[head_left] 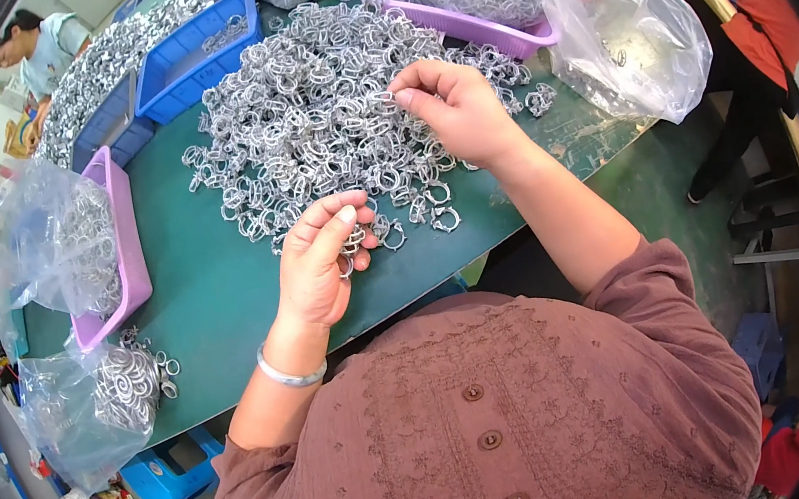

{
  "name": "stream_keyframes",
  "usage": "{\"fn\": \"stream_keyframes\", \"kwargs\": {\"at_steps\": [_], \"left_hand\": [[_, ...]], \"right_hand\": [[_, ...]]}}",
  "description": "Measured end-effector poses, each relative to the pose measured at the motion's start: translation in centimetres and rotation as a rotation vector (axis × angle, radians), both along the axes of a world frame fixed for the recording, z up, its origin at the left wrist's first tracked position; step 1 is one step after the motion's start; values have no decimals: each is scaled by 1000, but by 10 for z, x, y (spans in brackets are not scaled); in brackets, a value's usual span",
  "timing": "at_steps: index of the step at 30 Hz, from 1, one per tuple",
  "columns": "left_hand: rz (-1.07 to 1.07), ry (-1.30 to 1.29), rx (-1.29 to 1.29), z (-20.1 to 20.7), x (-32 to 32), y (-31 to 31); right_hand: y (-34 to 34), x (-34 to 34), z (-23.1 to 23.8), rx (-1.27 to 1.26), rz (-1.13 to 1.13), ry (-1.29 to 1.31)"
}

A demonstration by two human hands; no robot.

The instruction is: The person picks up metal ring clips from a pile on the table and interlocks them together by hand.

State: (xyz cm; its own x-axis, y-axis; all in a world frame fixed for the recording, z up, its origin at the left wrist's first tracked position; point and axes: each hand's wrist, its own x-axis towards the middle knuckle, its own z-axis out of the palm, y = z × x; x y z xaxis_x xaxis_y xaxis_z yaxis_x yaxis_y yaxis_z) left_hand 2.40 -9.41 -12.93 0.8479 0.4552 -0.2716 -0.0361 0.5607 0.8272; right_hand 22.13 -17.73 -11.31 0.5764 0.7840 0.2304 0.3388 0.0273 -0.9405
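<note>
A broad heap of small silvery metal rings (301, 111) with little knobs lies on the green table. At its near edge my left hand (312, 261) is closed around several of these rings (352, 244), with the thumb on top and the fingers curled under. My right hand (462, 110) reaches over the right side of the heap. Its thumb and forefinger pinch together at what looks like one metal ring, mostly hidden by the fingertips. A few loose rings (445, 218) lie between my hands, near the table's front edge.
Blue bins (173, 103) stand behind the heap. A purple basket (128, 240) at left and another purple basket (482, 34) at back hold bagged rings. Clear plastic bags (634, 37) lie at right and left. A blue stool (173, 481) stands below; people are at far left and right.
</note>
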Motion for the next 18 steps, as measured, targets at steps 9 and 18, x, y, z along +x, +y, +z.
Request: {"fn": "stream_keyframes", "kwargs": {"at_steps": [9,18], "left_hand": [[123,53,388,14,17,-3],[196,-25,1183,6,20,12]], "right_hand": [[-2,-14,3,124,265,660],[-2,-27,-9,78,283,701]]}}
